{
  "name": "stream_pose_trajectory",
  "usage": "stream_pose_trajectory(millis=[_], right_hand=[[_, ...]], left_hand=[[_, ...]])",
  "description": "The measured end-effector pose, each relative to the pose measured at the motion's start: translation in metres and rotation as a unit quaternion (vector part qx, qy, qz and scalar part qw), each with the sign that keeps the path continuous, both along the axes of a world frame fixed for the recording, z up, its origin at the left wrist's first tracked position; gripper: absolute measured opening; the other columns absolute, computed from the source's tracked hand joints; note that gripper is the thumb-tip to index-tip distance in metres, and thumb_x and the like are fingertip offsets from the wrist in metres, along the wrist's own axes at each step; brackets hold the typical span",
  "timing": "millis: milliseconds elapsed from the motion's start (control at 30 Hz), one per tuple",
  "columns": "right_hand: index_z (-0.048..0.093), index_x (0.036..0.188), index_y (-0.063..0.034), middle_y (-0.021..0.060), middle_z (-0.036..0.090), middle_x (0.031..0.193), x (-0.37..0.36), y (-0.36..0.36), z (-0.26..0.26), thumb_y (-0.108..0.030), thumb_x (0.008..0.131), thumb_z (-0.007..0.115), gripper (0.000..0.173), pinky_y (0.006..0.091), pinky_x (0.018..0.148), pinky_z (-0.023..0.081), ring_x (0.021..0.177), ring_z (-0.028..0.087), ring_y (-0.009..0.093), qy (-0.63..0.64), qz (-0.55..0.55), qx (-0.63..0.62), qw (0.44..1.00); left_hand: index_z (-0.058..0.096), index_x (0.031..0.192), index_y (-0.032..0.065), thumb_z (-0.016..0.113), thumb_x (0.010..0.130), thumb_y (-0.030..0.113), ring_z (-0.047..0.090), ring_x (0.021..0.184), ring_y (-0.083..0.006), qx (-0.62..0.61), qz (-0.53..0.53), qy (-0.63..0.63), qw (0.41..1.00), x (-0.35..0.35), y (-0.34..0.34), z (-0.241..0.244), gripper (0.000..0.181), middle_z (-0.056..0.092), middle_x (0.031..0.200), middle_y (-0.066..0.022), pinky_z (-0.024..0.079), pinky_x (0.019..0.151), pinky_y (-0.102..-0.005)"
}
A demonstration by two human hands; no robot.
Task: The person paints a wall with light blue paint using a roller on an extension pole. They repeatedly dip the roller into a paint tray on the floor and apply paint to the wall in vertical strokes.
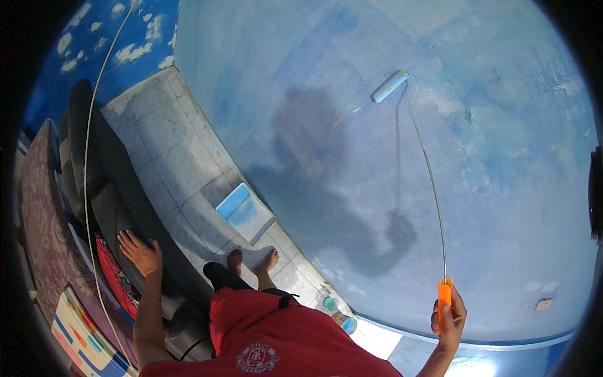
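My right hand (450,320) is closed round the orange handle (444,306) of a paint roller. From it a long thin metal rod runs up to the roller sleeve (390,86), which bears light blue paint and lies against the blue wall (499,212). My left hand (141,253) is empty, its fingers spread, over the dark sofa (113,207); whether it touches the sofa I cannot tell. A white paint tray (254,226) with light blue paint in its upper end sits on the tiled floor beside the wall, just beyond my bare feet.
A paint container (347,324) and a small green container (329,303) stand by the wall's foot. A pale cord (85,165) hangs at the left, before a patterned purple fabric (42,188). A socket or switch plate (544,304) is on the wall at lower right.
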State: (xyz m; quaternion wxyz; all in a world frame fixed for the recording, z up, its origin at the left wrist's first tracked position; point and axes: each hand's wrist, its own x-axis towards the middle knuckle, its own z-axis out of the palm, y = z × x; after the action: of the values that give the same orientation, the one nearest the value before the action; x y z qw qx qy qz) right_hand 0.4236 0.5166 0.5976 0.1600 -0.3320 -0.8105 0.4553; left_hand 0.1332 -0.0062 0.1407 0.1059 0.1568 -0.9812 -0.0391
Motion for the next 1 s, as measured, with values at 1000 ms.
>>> stream_pose_trajectory(millis=[1000], right_hand=[[0.051, 0.147, -0.0024, 0.005, 0.061, 0.081, -0.044, 0.002, -0.058, -0.022, 0.101, 0.062, 0.051, 0.0187, 0.038, 0.036, 0.045, 0.046, 0.004, -0.018, 0.047, -0.023, 0.998]], left_hand=[[0.026, 0.153, -0.0087, 0.067, 0.085, 0.028, 0.013, 0.155, -0.0377, 0.019, 0.003, -0.007, 1.0, -0.001, 0.007, 0.012, 0.088, 0.021, 0.164, -0.025, 0.011, 0.127, -0.0501]])
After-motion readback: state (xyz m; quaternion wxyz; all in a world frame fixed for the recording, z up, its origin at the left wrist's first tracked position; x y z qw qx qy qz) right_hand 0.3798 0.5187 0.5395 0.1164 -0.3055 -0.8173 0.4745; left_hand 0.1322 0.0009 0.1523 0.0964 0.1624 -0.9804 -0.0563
